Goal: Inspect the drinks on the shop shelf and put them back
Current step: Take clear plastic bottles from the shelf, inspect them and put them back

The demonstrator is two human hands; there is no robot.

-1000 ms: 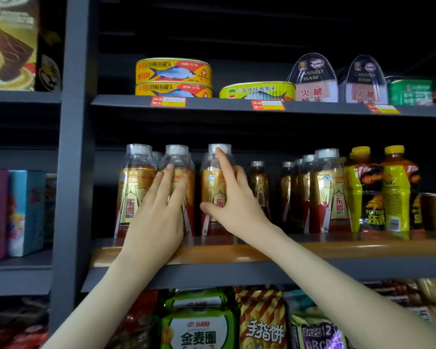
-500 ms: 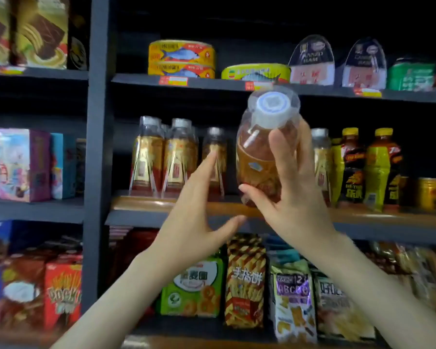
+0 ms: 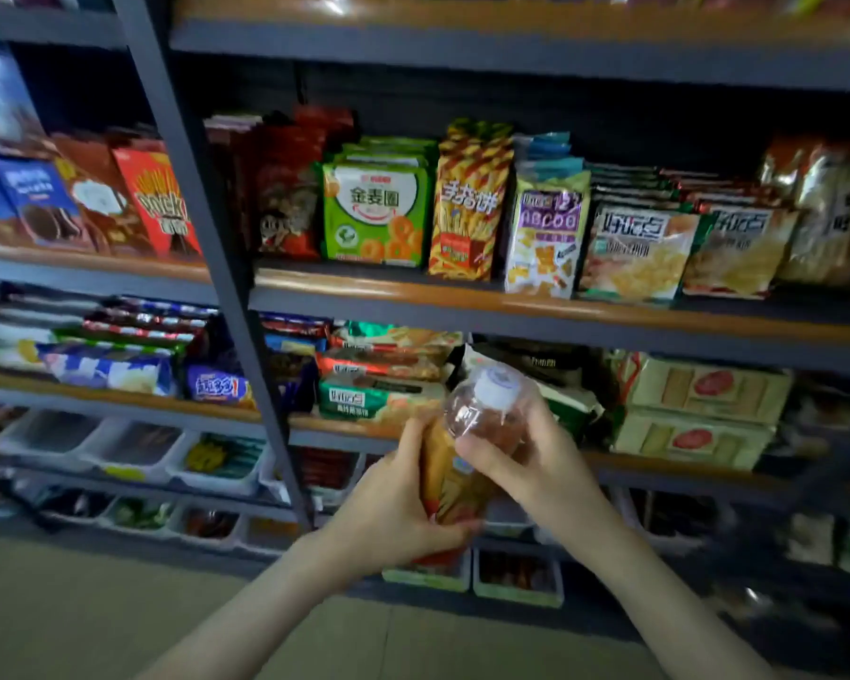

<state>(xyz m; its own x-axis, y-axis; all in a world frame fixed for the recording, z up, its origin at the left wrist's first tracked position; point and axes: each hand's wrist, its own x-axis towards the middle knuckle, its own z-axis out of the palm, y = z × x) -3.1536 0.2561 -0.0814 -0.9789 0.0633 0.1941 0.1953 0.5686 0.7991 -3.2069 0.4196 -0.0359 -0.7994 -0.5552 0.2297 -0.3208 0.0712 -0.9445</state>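
A dark grey shelf unit with wood-coloured front edges fills most of the view, its boards packed with snacks; below it, at the left, lies a pale floor; a slanting grey post splits the unit into a left and a right bay. On the right bay's upper visible board stands a row of packets: a green packet, just beside it a yellow striped packet, then a purple-labelled packet; in the left bay a red box of biscuit sticks leans among other boxes. One board down, at the right, pale boxes with red circles are stacked; low down sit white bins, their contents blurred.

Both hands hold one drink bottle in the air in front of the shelf unit, on no board, at the height of the lower snack board; it tilts with its white cap up and away from the person. The left hand has its fingers curled round the bottle's gold-labelled lower body; the right hand wraps its fingers round the clear shoulder just under the cap, thumb across the front.
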